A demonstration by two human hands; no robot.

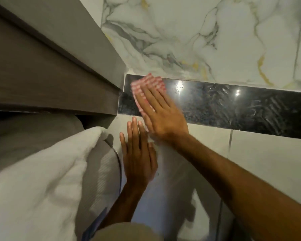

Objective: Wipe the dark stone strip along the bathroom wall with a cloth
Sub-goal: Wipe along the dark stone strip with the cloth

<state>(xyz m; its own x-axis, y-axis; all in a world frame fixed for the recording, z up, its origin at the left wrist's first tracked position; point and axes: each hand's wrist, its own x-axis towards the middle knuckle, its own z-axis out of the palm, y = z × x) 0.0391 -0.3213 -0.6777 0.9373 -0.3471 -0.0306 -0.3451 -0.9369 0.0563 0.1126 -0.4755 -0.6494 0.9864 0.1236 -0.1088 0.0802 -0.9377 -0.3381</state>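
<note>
A dark polished stone strip runs across the wall from the centre to the right edge, streaked with wet smears. A red-and-white checked cloth lies flat on its left end. My right hand presses the cloth against the strip with flat fingers and is blurred. My left hand rests flat, fingers together, on the pale tile just below the strip and holds nothing.
White marble tile with grey and gold veins covers the wall above the strip. A brown wooden cabinet juts out on the left, right beside the strip's end. A white towel hangs at the lower left.
</note>
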